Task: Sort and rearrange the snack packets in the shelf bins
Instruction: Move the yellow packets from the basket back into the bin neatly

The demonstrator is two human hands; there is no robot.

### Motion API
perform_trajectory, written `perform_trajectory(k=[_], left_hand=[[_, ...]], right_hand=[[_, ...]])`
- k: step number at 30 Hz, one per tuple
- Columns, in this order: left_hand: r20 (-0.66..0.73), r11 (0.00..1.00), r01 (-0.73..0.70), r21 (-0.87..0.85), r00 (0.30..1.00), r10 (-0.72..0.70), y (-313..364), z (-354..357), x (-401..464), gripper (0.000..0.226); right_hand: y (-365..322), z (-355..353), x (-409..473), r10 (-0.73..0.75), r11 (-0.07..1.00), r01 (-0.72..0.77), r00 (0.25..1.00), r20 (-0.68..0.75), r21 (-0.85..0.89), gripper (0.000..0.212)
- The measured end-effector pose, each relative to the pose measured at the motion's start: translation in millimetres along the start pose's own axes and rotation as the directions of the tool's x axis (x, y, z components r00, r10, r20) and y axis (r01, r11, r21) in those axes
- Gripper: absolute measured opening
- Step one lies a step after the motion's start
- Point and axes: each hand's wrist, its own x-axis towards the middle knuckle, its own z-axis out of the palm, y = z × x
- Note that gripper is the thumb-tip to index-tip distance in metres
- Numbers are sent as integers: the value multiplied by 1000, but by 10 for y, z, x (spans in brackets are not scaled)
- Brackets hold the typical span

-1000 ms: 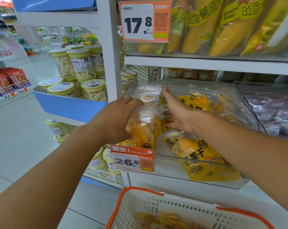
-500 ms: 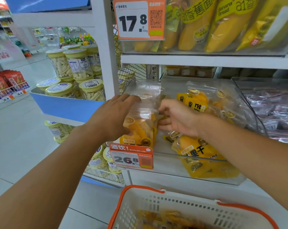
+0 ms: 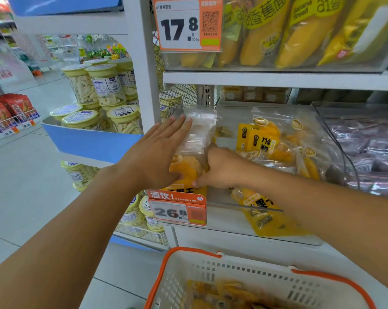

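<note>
A clear acrylic shelf bin (image 3: 233,226) holds yellow dried-mango snack packets. A stack of upright packets (image 3: 195,139) stands at the bin's left end. My left hand (image 3: 155,152) lies flat against the stack's left side, fingers spread. My right hand (image 3: 219,168) is curled around the stack's lower right edge, thumb under the front packet. More packets (image 3: 268,141) lie loose at the back of the bin, and one packet (image 3: 262,210) lies flat against the front wall.
An orange-rimmed white basket (image 3: 210,255) with more yellow packets sits below me. An orange 26.8 price tag (image 3: 177,208) hangs on the bin front. Purple packets (image 3: 366,148) fill the neighbouring bin, banana bread (image 3: 300,34) the shelf above. Jars (image 3: 103,85) stand left.
My right hand dropped from the packet tops to the stack's lower right and curled around it. My left hand opened flat against the stack's left side. The view moved closer.
</note>
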Motion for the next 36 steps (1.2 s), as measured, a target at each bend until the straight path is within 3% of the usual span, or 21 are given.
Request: perform_trajectory(k=[3, 5, 7, 11, 15, 17, 19, 21, 24, 28, 31, 33, 34, 36], left_hand=[[-32, 994, -22, -105, 999, 18, -1, -28, 4, 107], [-76, 976, -11, -216, 997, -5, 13, -38, -3, 90], [-152, 968, -16, -251, 988, -23, 33, -36, -17, 69], [-347, 980, -60, -189, 938, -9, 144, -91, -41, 44], [-359, 985, -72, -155, 933, 12, 324, -80, -14, 45], [-392, 974, -90, -208, 920, 1, 401, -72, -6, 36], [-437, 941, -130, -312, 899, -20, 514, -84, 12, 26], [-384, 893, -130, -430, 922, -51, 674, -87, 31, 22], [-229, 895, -97, -436, 973, -6, 852, 31, 73, 27], [-203, 910, -58, -411, 979, -29, 860, 131, 99, 28], [-207, 868, 36, -496, 965, -159, 866, 110, 116, 52], [-175, 749, 98, -655, 945, -277, 943, 33, 116, 78], [-125, 641, 116, -759, 940, -318, 1002, -23, 117, 91], [-3, 315, 104, -943, 948, -320, 1102, -122, 119, 95]], right_hand=[[195, -252, -167, -100, 992, 99, 995, -3, -78, 54], [356, -466, -358, -189, 962, 176, 981, -44, -209, 56], [538, -583, -526, -215, 908, 202, 977, 4, -367, 60], [872, -419, -639, -150, 855, 213, 974, 168, -472, 98], [995, -199, -601, -5, 795, 111, 984, 176, -597, 143], [995, -210, -546, -1, 854, 59, 994, 111, -516, 138], [987, -238, -484, -48, 927, 53, 999, 21, -371, 107], [950, -203, -470, -51, 950, 38, 998, -34, -311, 84], [876, -95, -435, 7, 943, -20, 999, -41, -332, 56], [764, -225, -441, 97, 982, -92, 995, 29, -162, 38], [807, -564, -651, 138, 988, -126, 981, -134, 95, 18], [847, -770, -876, 99, 913, 5, 967, -233, 407, 17], [846, -824, -980, 57, 821, 98, 966, -252, 562, 17], [820, -822, -1134, -58, 587, 217, 972, -227, 780, 15]])
